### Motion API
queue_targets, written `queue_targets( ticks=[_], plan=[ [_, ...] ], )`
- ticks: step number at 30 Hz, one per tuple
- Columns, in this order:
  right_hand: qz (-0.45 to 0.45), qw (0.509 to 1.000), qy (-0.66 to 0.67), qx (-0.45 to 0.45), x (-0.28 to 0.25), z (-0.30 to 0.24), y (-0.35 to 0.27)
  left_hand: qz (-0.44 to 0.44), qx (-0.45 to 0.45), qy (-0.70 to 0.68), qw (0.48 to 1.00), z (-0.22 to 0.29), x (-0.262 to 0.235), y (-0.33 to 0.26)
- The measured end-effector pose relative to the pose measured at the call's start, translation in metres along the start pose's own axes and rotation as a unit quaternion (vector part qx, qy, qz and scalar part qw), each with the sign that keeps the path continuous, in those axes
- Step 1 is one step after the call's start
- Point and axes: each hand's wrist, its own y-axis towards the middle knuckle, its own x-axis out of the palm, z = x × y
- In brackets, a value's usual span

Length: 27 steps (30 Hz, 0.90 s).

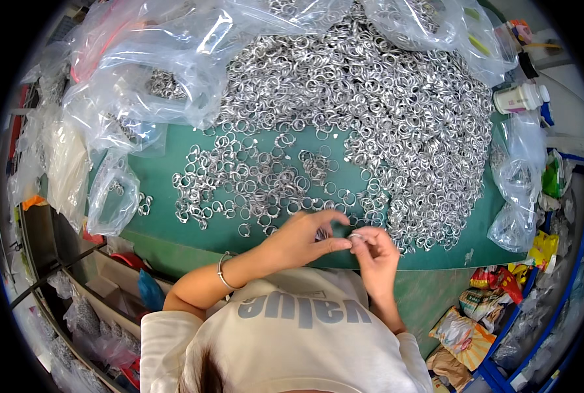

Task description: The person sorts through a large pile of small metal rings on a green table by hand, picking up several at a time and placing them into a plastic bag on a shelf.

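Note:
My right hand (377, 254) pinches a small silver ring (355, 237) between thumb and fingertips, just over the table's near edge. Close to its left, my left hand (302, 237) is curled, its thumb stretched to the ring. Several silver rings show in the curl of the left hand, partly hidden by its fingers. Ahead of both hands lies a loose spread of silver rings (266, 183) on the green table (161, 226). Behind it and to the right rises a large heap of similar rings (423, 137).
Clear plastic bags (141, 85), some with rings inside, crowd the far left. Another clear bag (518, 177) hangs by the right edge, below a white bottle (521, 98). Open drawers (109, 278) stand at lower left. Coloured packets (469, 334) fill a blue-framed rack at lower right.

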Motion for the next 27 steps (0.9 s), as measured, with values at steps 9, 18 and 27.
queue_targets(
  ticks=[9, 18, 27],
  plan=[
    [0.048, 0.858, -0.397, -0.322, -0.001, -0.006, 0.021, -0.072, -0.273, -0.450, 0.847, -0.025, 0.013, -0.014],
    [0.017, 0.861, -0.370, -0.350, 0.008, 0.012, 0.021, -0.012, -0.213, -0.387, 0.897, -0.016, 0.011, -0.018],
    [0.095, 0.821, -0.487, -0.282, -0.011, 0.011, 0.007, -0.073, -0.224, -0.373, 0.898, -0.020, 0.012, -0.008]
  ],
)
